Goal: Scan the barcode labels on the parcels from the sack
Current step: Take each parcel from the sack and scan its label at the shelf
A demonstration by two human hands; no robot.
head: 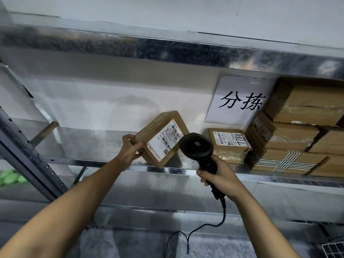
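1. The left hand (130, 149) grips the small brown cardboard parcel (161, 138) by its left corner, tilted at frame centre, white barcode label (163, 144) facing the camera.
2. The right hand (219, 176) wraps the black corded handheld scanner (197, 146), its head just right of the label.
3. Stacked brown cardboard boxes (290, 138) occupy the metal shelf (89, 146) at right; nothing sits between scanner and label.
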